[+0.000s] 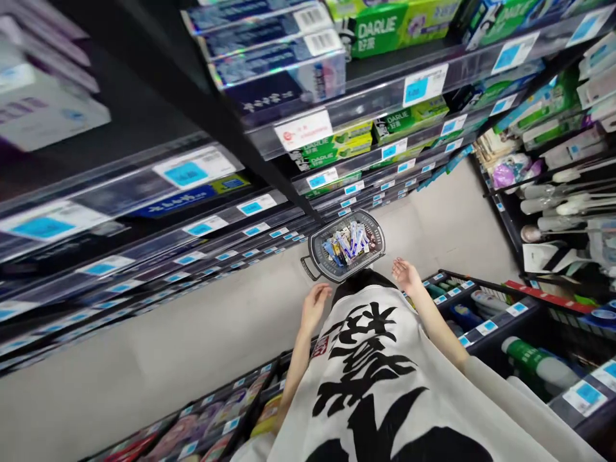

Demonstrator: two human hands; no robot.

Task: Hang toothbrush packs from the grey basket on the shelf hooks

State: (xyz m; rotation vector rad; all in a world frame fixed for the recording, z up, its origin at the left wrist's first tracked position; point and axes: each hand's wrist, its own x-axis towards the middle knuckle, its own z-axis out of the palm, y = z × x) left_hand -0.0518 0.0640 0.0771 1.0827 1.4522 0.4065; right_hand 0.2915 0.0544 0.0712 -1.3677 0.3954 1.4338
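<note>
Basket sits at the frame's centre, long axis slanting from lower left to upper right, above both empty hands: the left hand, loosely curled, is nearer its handle; the right hand, fingers parted, hangs below its right end.

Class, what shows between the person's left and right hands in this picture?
In the head view, dark clothing and the upper edge of the white shirt show between the left hand and right hand; no packet lies there.
</note>
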